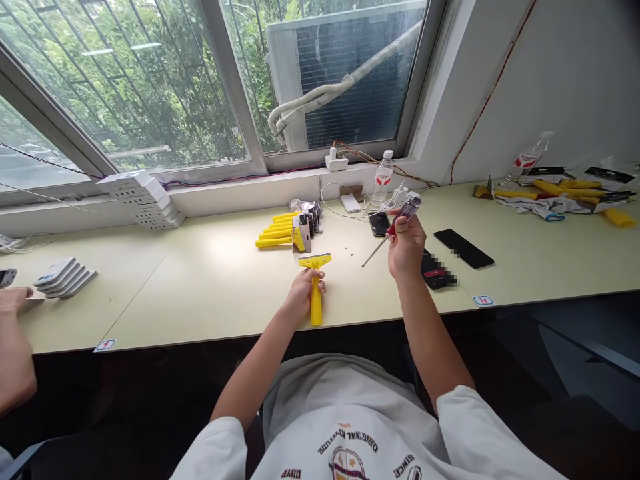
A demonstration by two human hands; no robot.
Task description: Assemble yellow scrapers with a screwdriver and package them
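Note:
My left hand (301, 293) grips a yellow scraper (316, 303) near its neck, its wide head pointing away from me and its handle end close to the table's front edge. In my right hand (407, 247) is a screwdriver (393, 225) with a clear and red handle, raised above the table, its thin shaft slanting down to the left. The screwdriver tip is apart from the scraper. Beyond my left hand lies a row of several yellow scrapers (277, 233), handles to the left. Two tiny dark bits (349, 251) lie between my hands.
Two phones (464, 248) (379, 224) and a dark packet (437, 272) lie around my right hand. A water bottle (383, 179) stands behind. White sockets (145, 197) are stacked by the window. At far left is another person's hand (15, 300) near stacked switch plates (65, 277). More scrapers (570, 190) lie at far right.

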